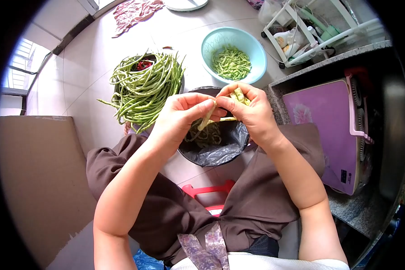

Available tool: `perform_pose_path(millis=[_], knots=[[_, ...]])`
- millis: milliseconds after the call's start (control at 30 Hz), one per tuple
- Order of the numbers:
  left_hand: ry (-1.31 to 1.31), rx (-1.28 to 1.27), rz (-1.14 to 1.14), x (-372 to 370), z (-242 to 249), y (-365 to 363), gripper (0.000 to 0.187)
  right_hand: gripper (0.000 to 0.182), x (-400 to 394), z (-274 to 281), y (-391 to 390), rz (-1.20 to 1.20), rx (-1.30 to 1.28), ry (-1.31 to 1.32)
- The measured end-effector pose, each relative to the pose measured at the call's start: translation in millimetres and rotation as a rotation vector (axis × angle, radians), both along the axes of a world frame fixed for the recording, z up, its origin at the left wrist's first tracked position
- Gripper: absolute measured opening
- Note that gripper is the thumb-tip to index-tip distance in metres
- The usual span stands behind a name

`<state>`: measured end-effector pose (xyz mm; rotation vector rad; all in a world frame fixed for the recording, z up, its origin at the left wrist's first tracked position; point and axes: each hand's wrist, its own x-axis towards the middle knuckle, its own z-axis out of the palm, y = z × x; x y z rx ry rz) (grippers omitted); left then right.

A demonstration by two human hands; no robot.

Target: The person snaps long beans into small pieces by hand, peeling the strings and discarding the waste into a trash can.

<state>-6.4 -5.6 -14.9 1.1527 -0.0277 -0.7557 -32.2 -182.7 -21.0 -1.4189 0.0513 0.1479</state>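
Observation:
My left hand (pixel 182 110) and my right hand (pixel 253 112) meet fingertip to fingertip over a bin lined with a black plastic bag (pixel 218 156). Between them is a pale green long bean (pixel 207 118), pinched by both hands. Several short bean pieces (pixel 240 96) lie in the curled fingers of my right hand. Stringy scraps (pixel 207 136) rest inside the bag. Beyond the hands, a light blue basin (pixel 259 51) holds many cut bean pieces (pixel 231 63). A big heap of whole long beans (pixel 144 92) sits to the left, with something red in its middle.
A white rack (pixel 301 27) with bottles stands at the far right. Below it, a purple board (pixel 321 130) leans inside a stone-edged recess. Cardboard (pixel 36 166) is at the left. A red plastic stool (pixel 202 190) shows between my knees. A pinkish cloth (pixel 132 13) lies on the floor.

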Motion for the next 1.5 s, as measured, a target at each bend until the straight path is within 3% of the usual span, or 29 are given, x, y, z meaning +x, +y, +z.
perform_pose_path(millis=[67,133,167,233,467,533,767,900,967,1067,1100,1267,1333,1500], knots=[[0.011,-0.004,-0.023,0.1,-2.2,-0.3,0.025,0.015,-0.1,2.2,-3.5,0.014,-0.041,-0.007],[0.094,-0.006,0.007,-0.4,-3.7,-0.8,0.023,0.015,-1.4,10.5,-3.1,0.032,-0.444,-0.165],[0.094,-0.006,0.007,-0.5,-5.2,-0.2,0.023,0.015,-1.6,11.4,-1.6,0.033,-0.444,-0.165],[0.114,0.01,0.079,-0.5,-8.5,1.4,0.025,0.014,-2.2,12.2,2.1,0.033,-0.643,-0.459],[0.172,0.036,0.251,11.7,-2.5,7.8,0.027,0.013,-13.9,7.3,-0.6,0.54,-0.786,-0.408],[0.167,0.043,0.268,12.4,-2.2,8.9,0.028,0.013,-15.9,6.0,-1.4,0.59,-0.813,-0.374],[0.155,0.034,0.351,20.8,-0.3,14.9,0.03,0.014,-22.3,-35.6,0.7,0.922,-1.172,-0.16],[0.153,0.087,0.252,22.9,1.0,17.5,0.029,0.011,-26.3,-47.8,3.0,0.833,-1.251,-0.204],[0.152,0.121,0.206,19.7,5.6,16.8,0.029,0.014,-25.9,-47.2,0.4,0.648,-1.19,-0.318],[0.176,0.162,0.113,17.0,2.8,16.8,0.027,0.017,-17.2,-17.8,0.9,0.626,-1.253,-0.311],[0.185,0.183,0.1,16.1,1.7,15.7,0.026,0.019,-16.6,-16.6,0.8,0.514,-1.23,-0.415],[0.23,0.177,0.021,10.8,-4.9,10.9,0.02,0.014,-6.6,-2.2,7.5,0.159,-0.802,-0.685],[0.281,0.125,-0.025,9.4,-5.8,7.1,0.017,0.015,-5.4,3.0,6.6,0.223,-0.923,-0.801],[0.358,0.037,-0.112,8.2,-4.4,8.1,0.016,0.012,-5.8,6.9,7.3,0.228,-0.947,-0.875]])
